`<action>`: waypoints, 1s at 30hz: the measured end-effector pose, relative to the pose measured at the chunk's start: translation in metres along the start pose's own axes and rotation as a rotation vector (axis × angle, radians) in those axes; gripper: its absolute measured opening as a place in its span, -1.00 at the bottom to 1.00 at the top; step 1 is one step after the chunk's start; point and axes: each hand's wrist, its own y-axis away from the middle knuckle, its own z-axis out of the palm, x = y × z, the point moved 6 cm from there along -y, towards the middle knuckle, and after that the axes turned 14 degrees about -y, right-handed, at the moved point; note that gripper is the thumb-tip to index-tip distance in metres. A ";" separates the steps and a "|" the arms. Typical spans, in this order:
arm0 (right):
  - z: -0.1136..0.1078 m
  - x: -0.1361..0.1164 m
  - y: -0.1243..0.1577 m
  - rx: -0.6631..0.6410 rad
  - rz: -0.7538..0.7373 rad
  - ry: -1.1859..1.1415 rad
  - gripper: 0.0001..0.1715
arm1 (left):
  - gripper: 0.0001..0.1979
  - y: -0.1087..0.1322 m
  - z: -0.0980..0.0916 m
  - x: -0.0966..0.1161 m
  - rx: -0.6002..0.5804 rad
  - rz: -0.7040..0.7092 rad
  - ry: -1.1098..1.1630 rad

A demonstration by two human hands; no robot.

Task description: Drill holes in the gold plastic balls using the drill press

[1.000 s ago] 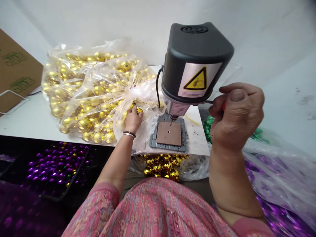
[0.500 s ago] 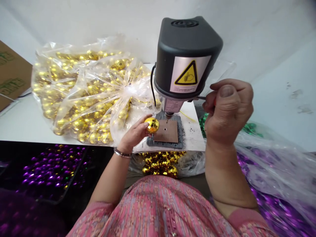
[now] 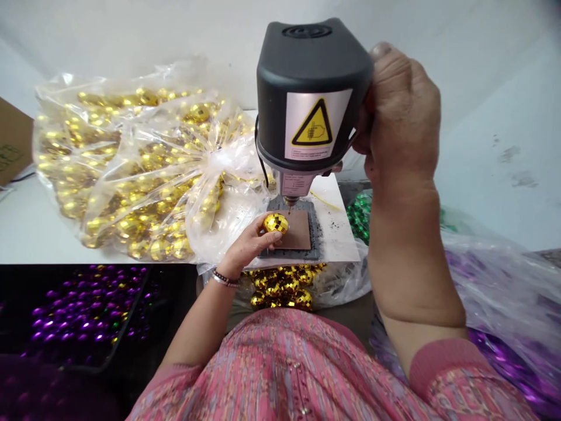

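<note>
My left hand (image 3: 251, 244) grips a shiny gold faceted ball (image 3: 276, 223), thumb along its near side. The ball is held at the left part of a brown square board (image 3: 299, 235) on the grey base of a small drill press (image 3: 311, 76). Just behind and right of the ball, the thin drill bit (image 3: 289, 209) points down, apart from it. At the right side of the black motor housing, my right hand (image 3: 401, 111) is closed round the press's feed lever, which the fingers and housing mostly hide.
A clear plastic bag (image 3: 131, 175) of gold balls fills the white table's (image 3: 21, 234) left part. More gold balls (image 3: 284, 286) lie in plastic below the front edge. Purple balls (image 3: 87, 310) are at lower left, green beads (image 3: 360, 213) and bagged purple ones at right.
My left hand has brought the gold ball slightly right, over the board and nearer the bit. My right hand has risen with the lever beside the housing. The view has shifted a little.
</note>
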 end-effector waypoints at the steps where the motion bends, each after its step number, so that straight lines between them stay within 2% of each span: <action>1: 0.000 0.001 -0.002 -0.004 0.015 0.000 -0.62 | -0.40 -0.002 0.000 0.000 0.010 -0.006 -0.034; 7: -0.001 0.007 -0.007 0.003 0.041 0.039 -0.61 | -0.52 -0.017 -0.002 -0.006 0.070 -0.101 -0.179; 10: 0.000 0.007 -0.007 -0.001 0.022 0.019 -0.63 | -0.55 -0.023 -0.003 -0.006 0.100 -0.090 -0.290; 16: 0.000 0.004 -0.003 0.017 0.025 0.041 -0.62 | -0.46 -0.027 -0.005 -0.004 0.197 -0.060 -0.541; 21: -0.002 0.004 -0.001 0.020 0.017 0.041 -0.60 | -0.42 -0.027 0.003 0.003 0.189 -0.036 -0.641; 25: -0.002 0.006 -0.003 0.000 0.010 0.020 -0.63 | -0.37 -0.032 0.011 0.009 0.162 0.046 -0.714; 30: -0.002 0.008 -0.004 0.018 -0.005 -0.020 -0.67 | -0.37 -0.037 0.012 0.005 0.130 0.074 -0.714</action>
